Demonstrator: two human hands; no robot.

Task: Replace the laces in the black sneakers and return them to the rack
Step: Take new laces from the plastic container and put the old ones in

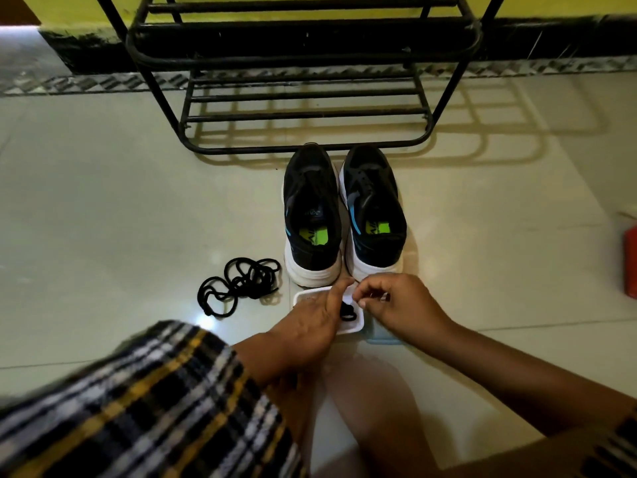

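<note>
Head view – hands on lace packet

We see a pale glossy tiled floor. On it stand a black metal shoe rack by the wall and, just before it, two black sneakers side by side. Loose black laces lie left of them, a white packet just behind their heels, a red object far right.
</note>
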